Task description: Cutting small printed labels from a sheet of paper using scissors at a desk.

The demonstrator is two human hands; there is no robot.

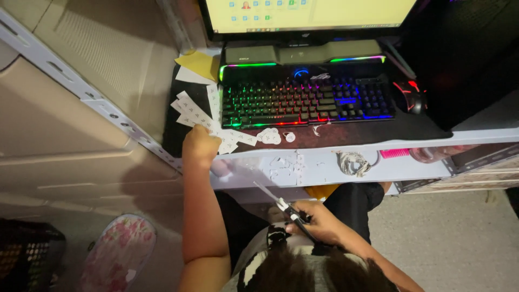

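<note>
My left hand (200,146) reaches up to the front left of the desk, fingers curled over the near end of white paper strips (192,111) printed with small marks. Down by my lap, my right hand (320,219) grips a pair of scissors (284,207), the blades pointing up and left toward the desk edge. Small cut-out round paper pieces (270,135) lie on the dark mat in front of the keyboard. More paper scraps (286,165) are scattered on the white desk edge.
A rainbow-lit keyboard (308,100), a black mouse with red light (411,97) and a lit monitor (308,13) fill the desk. Yellow paper (197,62) lies at the back left. A tangled cord (354,162), a pink comb (394,153), a floral slipper (119,251) and a slotted metal rail (81,86) are nearby.
</note>
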